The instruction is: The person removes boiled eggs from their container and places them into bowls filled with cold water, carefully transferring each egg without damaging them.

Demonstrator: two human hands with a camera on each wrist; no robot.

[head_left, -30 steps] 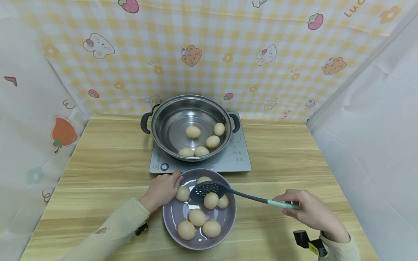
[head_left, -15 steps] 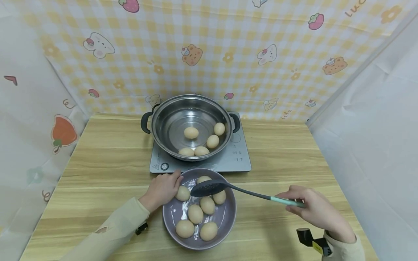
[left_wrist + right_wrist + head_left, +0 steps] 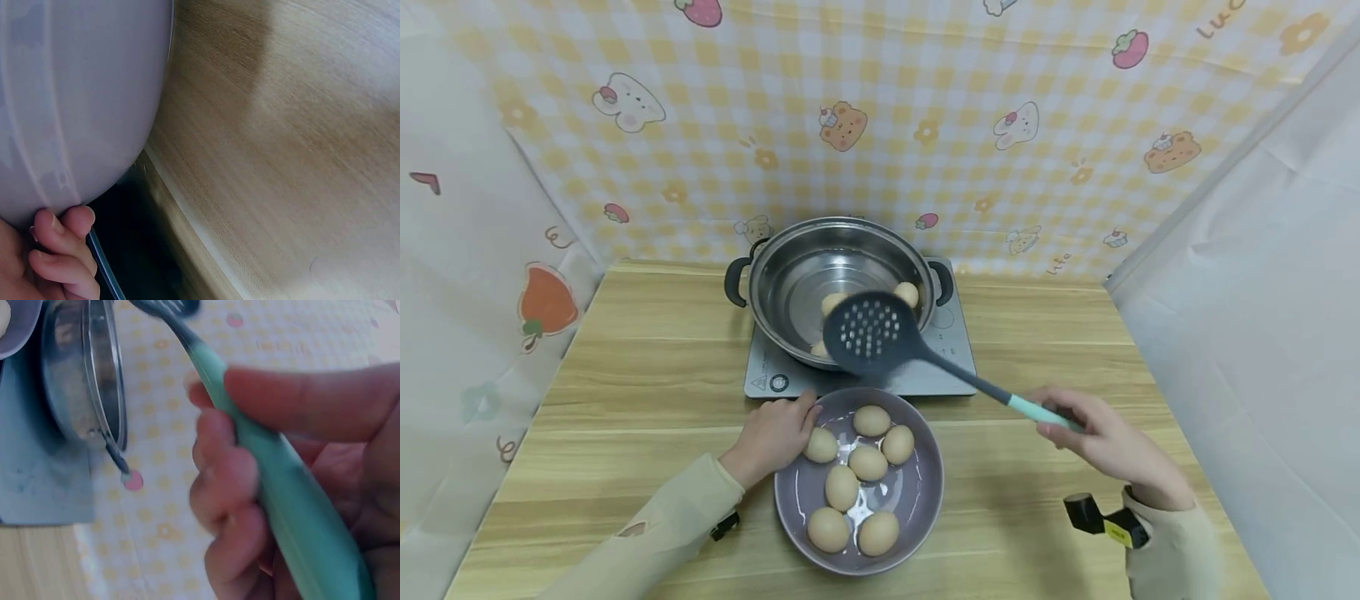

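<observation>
My right hand (image 3: 1093,429) grips the mint-green handle of a black skimmer (image 3: 871,333); in the right wrist view the thumb and fingers wrap the handle (image 3: 275,469). The skimmer's perforated head hangs over the near rim of a steel pot (image 3: 797,283), with no egg visible on it. Behind the head, an egg (image 3: 907,293) and parts of others show in the pot. My left hand (image 3: 775,437) holds the left rim of a purple-grey bowl (image 3: 917,517), its fingers (image 3: 62,250) curled against the outside. Several eggs (image 3: 868,463) lie in the bowl.
The pot stands on a flat grey induction cooker (image 3: 940,379), directly behind the bowl. Black side handles (image 3: 736,282) stick out from the pot. A wooden table (image 3: 1045,333) runs beneath everything, with a checked cloth (image 3: 925,100) behind it.
The skimmer has risen from over the bowl and moved away from me to the pot's near rim. The egg beside its head has settled among the bowl's eggs. My left hand stays put.
</observation>
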